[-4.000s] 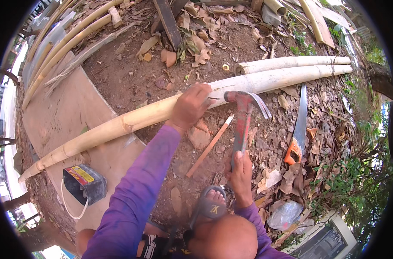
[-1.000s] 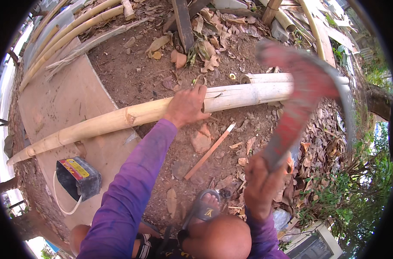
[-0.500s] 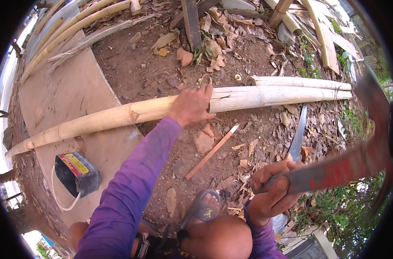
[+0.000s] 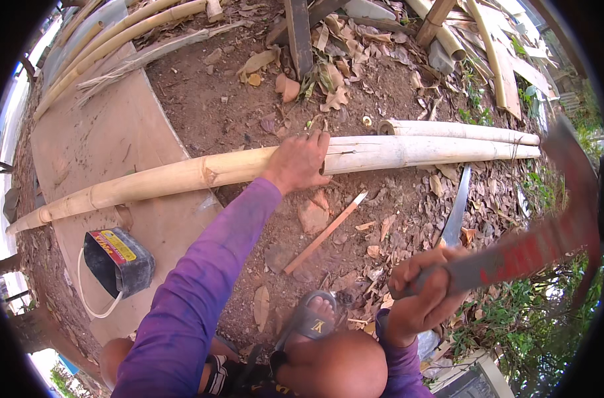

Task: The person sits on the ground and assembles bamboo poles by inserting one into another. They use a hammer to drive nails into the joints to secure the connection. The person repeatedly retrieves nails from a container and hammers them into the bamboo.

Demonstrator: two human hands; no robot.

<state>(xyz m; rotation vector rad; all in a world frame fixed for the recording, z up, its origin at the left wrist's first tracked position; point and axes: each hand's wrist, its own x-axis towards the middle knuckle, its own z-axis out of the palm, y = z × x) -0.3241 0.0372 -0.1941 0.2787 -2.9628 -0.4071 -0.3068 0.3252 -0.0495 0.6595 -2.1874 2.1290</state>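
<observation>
A long pale bamboo pole (image 4: pixel 142 186) runs across the ground, its right part a thicker, whiter bamboo length (image 4: pixel 414 151) with a split end. My left hand (image 4: pixel 298 159) is wrapped over the pole from above, right beside that split end. A small nail (image 4: pixel 348 152) shows in the split bamboo just right of my fingers. Raised at the right, my right hand (image 4: pixel 428 288) is closed round the dark, red-marked handle of a hammer (image 4: pixel 507 262). The hammer's head, slightly blurred, is up near the right rim, away from the bamboo.
A handsaw (image 4: pixel 456 209) lies on leaves under the bamboo. A reddish wooden stick (image 4: pixel 325 233) and a brick piece (image 4: pixel 313 215) are on the soil. At left, a cut black container (image 4: pixel 119 262) with a white cord handle rests on a brown board (image 4: pixel 106 132). A wooden post (image 4: pixel 298 40) stands ahead.
The hammer and my right hand have shifted very slightly, still raised. My left hand keeps its place on the pole. The whole view has moved a little.
</observation>
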